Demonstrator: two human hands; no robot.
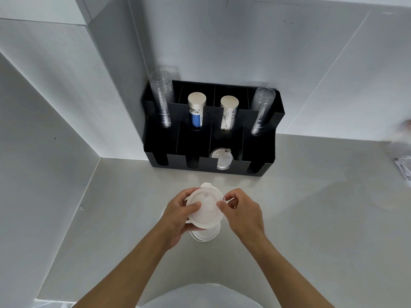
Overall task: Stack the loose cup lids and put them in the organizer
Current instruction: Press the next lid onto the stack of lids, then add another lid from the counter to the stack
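Both hands hold a small stack of white translucent cup lids (205, 208) above the grey counter. My left hand (178, 215) grips the stack from the left with the thumb on top. My right hand (241, 211) pinches its right edge with thumb and fingers. More white lids (205, 234) lie on the counter just below the held stack, partly hidden by it. The black organizer (262, 150) stands against the wall beyond. One lid stack (221, 157) sits in its third front slot; the other front slots look dark.
The organizer's rear slots hold clear plastic cups (163, 101) at the left and at the right (262, 111), and two paper cup stacks (196, 112) in between. White walls close in the counter at the left and back. Blurred clear items (402, 150) lie at the right edge.
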